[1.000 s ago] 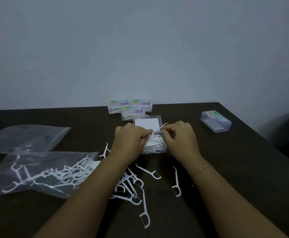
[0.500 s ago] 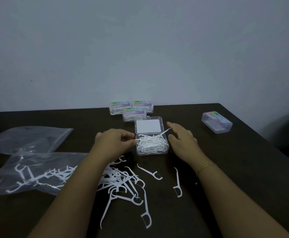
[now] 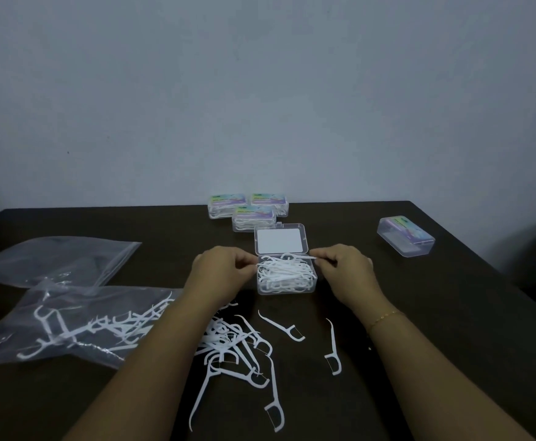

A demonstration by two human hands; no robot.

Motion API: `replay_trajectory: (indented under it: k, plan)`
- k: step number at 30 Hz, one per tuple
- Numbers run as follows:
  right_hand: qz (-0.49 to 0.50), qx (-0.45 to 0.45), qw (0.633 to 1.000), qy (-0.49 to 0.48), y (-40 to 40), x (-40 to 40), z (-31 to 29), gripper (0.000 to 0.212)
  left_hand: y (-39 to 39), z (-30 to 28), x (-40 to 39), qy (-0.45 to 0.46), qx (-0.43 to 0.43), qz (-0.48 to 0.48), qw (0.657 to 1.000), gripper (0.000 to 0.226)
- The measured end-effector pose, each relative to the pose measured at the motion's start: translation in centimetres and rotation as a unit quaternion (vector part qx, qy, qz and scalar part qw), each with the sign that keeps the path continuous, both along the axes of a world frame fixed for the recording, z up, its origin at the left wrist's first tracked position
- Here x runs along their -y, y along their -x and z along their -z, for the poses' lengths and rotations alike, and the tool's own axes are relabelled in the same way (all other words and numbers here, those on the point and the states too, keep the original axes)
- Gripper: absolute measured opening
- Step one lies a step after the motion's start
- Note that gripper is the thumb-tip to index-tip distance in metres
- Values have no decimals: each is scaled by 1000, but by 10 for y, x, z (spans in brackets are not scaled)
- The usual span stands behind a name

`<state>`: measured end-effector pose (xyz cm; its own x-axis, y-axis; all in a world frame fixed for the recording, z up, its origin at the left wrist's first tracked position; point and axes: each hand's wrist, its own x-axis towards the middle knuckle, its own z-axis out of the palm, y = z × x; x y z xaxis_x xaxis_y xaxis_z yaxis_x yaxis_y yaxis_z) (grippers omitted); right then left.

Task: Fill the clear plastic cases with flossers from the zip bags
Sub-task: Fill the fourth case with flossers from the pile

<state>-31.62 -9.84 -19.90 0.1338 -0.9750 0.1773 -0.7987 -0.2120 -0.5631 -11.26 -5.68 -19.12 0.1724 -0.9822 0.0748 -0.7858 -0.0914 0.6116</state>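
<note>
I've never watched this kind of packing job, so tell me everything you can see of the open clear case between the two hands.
The open case is a small rectangular box of clear plastic on the dark table. Its hinged lid lies flat behind it, showing a white rectangle. The tray is heaped with white flossers, one lying across the far rim. The left hand touches its left side; the right hand pinches the tip of that rim flosser at the right. A closed, filled case sits just behind the lid.

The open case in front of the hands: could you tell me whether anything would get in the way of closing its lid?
Yes. One flosser lies across the far right rim of the open case, its end pinched by the right hand. The lid lies flat behind.
</note>
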Motion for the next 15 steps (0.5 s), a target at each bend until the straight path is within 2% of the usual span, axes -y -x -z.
replay_trajectory:
  k: [4, 10, 15]
  plan:
    - [-27, -13, 999, 41, -1, -3, -3, 27, 5, -2, -2, 30, -2, 17, 999, 16]
    - [-78, -16, 997, 24, -4, -6, -1, 28, 7, -6, -5, 29, 59, 67, 996, 26]
    - [-97, 59, 992, -49, 7, -5, -6, 41, 10, -7, -7, -12, 103, 64, 993, 71]
